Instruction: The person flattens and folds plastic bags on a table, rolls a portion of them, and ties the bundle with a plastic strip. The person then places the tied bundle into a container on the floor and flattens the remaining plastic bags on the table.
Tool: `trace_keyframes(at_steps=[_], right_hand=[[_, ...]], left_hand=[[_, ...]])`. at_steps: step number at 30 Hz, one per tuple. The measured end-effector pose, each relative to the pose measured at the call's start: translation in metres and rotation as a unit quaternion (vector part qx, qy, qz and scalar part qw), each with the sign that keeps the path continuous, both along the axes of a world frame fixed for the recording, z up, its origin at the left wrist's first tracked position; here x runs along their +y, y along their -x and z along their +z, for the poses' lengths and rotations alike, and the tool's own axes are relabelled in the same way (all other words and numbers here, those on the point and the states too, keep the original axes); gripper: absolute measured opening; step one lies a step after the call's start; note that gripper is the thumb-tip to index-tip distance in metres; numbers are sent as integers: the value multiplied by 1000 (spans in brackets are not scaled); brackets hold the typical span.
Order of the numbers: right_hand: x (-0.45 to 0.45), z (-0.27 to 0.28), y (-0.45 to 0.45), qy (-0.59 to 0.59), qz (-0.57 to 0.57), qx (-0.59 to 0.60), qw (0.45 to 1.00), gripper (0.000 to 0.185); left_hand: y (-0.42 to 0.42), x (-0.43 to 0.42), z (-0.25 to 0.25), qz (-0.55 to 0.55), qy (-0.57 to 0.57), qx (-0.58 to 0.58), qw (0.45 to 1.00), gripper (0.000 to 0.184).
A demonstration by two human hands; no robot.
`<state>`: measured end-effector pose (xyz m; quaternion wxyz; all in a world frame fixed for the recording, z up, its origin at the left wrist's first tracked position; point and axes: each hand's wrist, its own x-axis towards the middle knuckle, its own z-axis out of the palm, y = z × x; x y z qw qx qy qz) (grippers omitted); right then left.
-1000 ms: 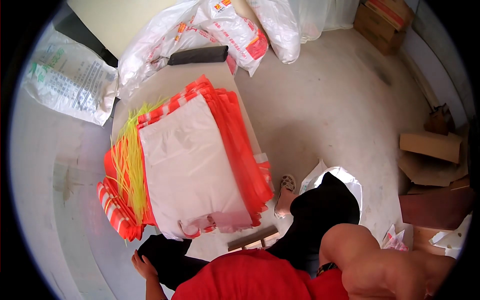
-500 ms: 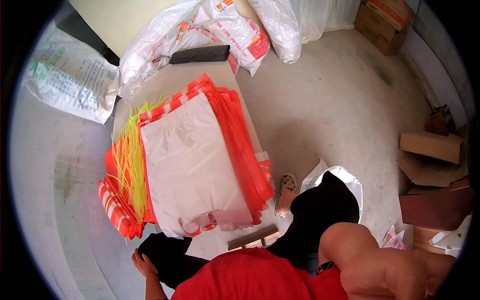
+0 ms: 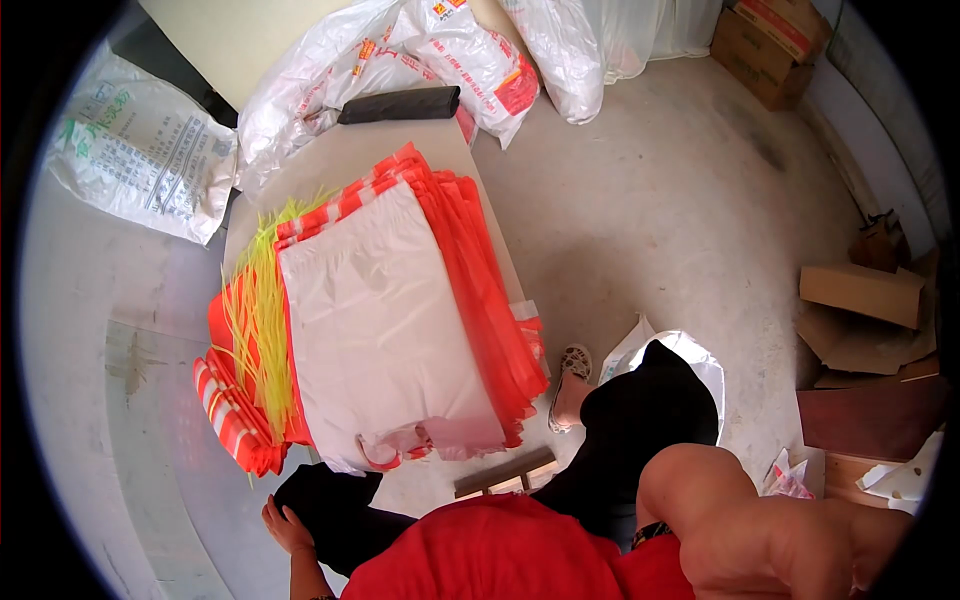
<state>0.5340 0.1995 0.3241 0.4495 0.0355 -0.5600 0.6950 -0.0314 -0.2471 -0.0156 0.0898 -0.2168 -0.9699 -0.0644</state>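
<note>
My left hand rests on the black-trousered left knee, its fingers apart and holding nothing. My bent right arm looms large and close at the lower right; the hand on it cannot be seen. In front of me stands a thick stack of orange-red and white plastic bags, with a white face on top. A bundle of thin yellow-green strips lies along its left side. Beside that is a folded red-and-white striped bundle. Neither hand touches the stack.
The stack rests on a pale tabletop. Behind it are a black roll and filled white plastic sacks. Another printed sack is at left. An open white sack stands by my right leg. Cardboard boxes are at right.
</note>
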Motion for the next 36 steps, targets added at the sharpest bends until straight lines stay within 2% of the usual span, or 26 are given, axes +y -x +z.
trace_keyframes(at_steps=[4,6,7,9,10,12,13,15,16,18,22,25,28,31,33,36], right_hand=[[-2,-6,-7,-24,-11,49,998,28],[-3,-21,-2,-63,-45,113,991,28],[-9,-29,16,-76,-98,151,981,28],[-7,-25,19,-76,-96,154,980,29],[-1,-16,2,-63,-42,119,990,29],[-4,-24,-6,-81,-26,145,986,29],[-7,-40,13,-111,-63,206,970,29],[-6,-37,19,-105,-62,194,973,29],[-1,-16,9,-69,-22,120,990,30],[4,-4,5,-33,24,45,998,30],[7,-3,6,-32,48,45,997,29],[-8,2,11,8,-10,32,999,27],[-4,-2,17,-29,-15,74,997,27],[-2,-31,46,-108,-83,234,963,28],[-4,-37,52,-127,-121,285,942,29],[-9,-32,45,-102,-122,242,957,30]], left_hand=[[0,1,0,1,0,-1,1000,49],[1,-1,-1,-1,1,2,1000,49],[1,-1,-1,-1,1,3,1000,49],[1,0,-1,-1,0,3,1000,49],[1,-1,-2,-2,-2,3,1000,49],[3,-2,-3,-1,-6,5,1000,48],[3,-2,-3,-3,-7,4,1000,49],[3,-2,-2,-5,-9,2,1000,49],[2,-1,-1,-6,-9,5,1000,49],[1,0,-1,-8,-9,12,1000,49],[1,-1,-4,-7,-9,17,1000,49],[1,-2,-3,-7,-9,13,1000,49],[0,0,-1,-9,-13,9,1000,48],[-1,1,0,-5,-14,8,1000,47],[-1,1,0,-7,-8,17,1000,47],[-5,2,1,-5,-19,12,1000,46]])
